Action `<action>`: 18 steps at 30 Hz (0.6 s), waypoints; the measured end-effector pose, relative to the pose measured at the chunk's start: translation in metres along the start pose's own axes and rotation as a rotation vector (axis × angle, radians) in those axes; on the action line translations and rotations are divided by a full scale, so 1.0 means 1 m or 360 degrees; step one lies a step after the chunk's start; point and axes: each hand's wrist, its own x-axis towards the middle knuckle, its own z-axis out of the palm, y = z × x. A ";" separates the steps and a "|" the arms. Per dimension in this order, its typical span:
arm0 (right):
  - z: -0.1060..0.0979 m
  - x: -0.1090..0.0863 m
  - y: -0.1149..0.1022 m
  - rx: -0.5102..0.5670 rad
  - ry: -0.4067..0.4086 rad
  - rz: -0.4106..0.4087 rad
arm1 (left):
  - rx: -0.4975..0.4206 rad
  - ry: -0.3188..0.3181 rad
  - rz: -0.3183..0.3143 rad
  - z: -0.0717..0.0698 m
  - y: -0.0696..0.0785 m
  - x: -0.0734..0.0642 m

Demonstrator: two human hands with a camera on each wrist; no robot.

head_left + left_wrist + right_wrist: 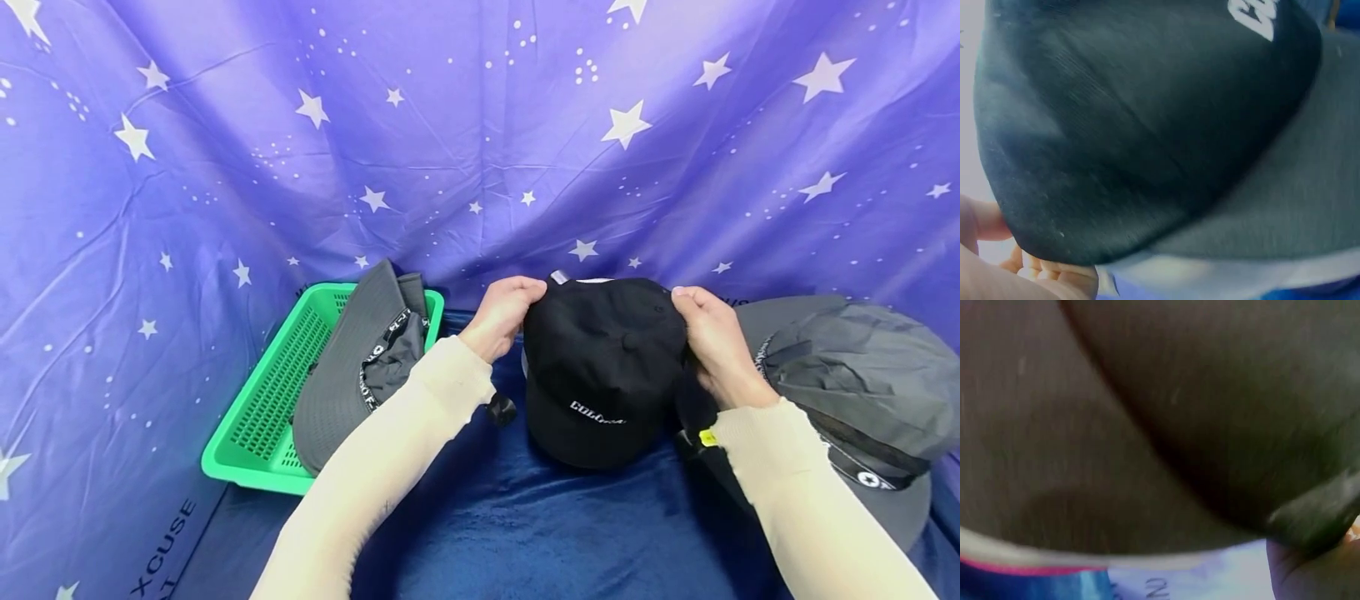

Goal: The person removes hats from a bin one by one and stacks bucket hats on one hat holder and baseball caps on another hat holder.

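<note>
A black baseball cap (607,358) with white lettering hangs over the table in front of me, brim towards me. My left hand (501,317) pinches its left edge between thumb and fingers. On the opposite side, my right hand (718,343) grips the right edge the same way. The left wrist view shows the cap's crown (1135,125) and brim up close, with the left hand (1035,275) at the lower corner. Dark cloth of the cap (1241,406) fills most of the right wrist view, and only part of the right hand (1316,575) shows there.
At left stands a green perforated basket (247,400) with a dark grey cap (341,367) leaning in it. Beyond my right forearm lies a grey cap (877,367) with a lettered band, partly hidden. Dark blue cloth (517,533) covers the surface; a star-printed purple curtain (450,125) hangs behind.
</note>
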 end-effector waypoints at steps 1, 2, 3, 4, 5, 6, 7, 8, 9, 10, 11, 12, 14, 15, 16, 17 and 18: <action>0.000 0.003 0.003 -0.0039 0.0004 -0.0013 | 0.0034 0.0032 0.0027 0.000 -0.002 0.003; 0.000 0.005 0.007 -0.0077 0.0012 -0.0024 | 0.0076 0.0062 0.0047 0.000 -0.005 0.005; 0.000 0.007 0.011 -0.0121 0.0018 -0.0038 | 0.0109 0.0089 0.0063 0.001 -0.008 0.008; -0.001 0.008 0.015 -0.0171 0.0024 -0.0059 | 0.0154 0.0111 0.0073 0.002 -0.011 0.010; -0.001 0.009 0.020 -0.0244 0.0031 -0.0088 | 0.0194 0.0130 0.0083 0.003 -0.014 0.011; 0.000 0.010 0.024 -0.0289 0.0040 -0.0116 | 0.0225 0.0146 0.0097 0.004 -0.017 0.013; 0.000 0.010 0.028 -0.0333 0.0044 -0.0154 | 0.0261 0.0167 0.0117 0.006 -0.019 0.014; 0.001 0.011 0.031 -0.0360 0.0044 -0.0193 | 0.0289 0.0182 0.0140 0.007 -0.021 0.016; 0.002 0.011 0.033 -0.0388 0.0041 -0.0238 | 0.0305 0.0197 0.0173 0.009 -0.023 0.017; 0.003 0.012 0.035 -0.0412 0.0041 -0.0277 | 0.0331 0.0218 0.0209 0.010 -0.024 0.018; 0.004 0.013 0.036 -0.0436 0.0045 -0.0321 | 0.0343 0.0241 0.0241 0.012 -0.025 0.020; 0.005 0.015 0.037 -0.0452 0.0051 -0.0362 | 0.0359 0.0265 0.0276 0.013 -0.026 0.022; 0.007 0.017 0.039 -0.0528 0.0071 -0.0427 | 0.0420 0.0296 0.0337 0.014 -0.029 0.025; 0.007 0.018 0.040 -0.0558 0.0079 -0.0441 | 0.0466 0.0307 0.0367 0.015 -0.030 0.026; 0.008 0.019 0.040 -0.0585 0.0085 -0.0443 | 0.0533 0.0319 0.0402 0.015 -0.032 0.026; 0.009 0.019 0.041 -0.0616 0.0087 -0.0440 | 0.0597 0.0327 0.0436 0.015 -0.034 0.027; 0.009 0.019 0.042 -0.0645 0.0085 -0.0427 | 0.0667 0.0337 0.0479 0.015 -0.035 0.027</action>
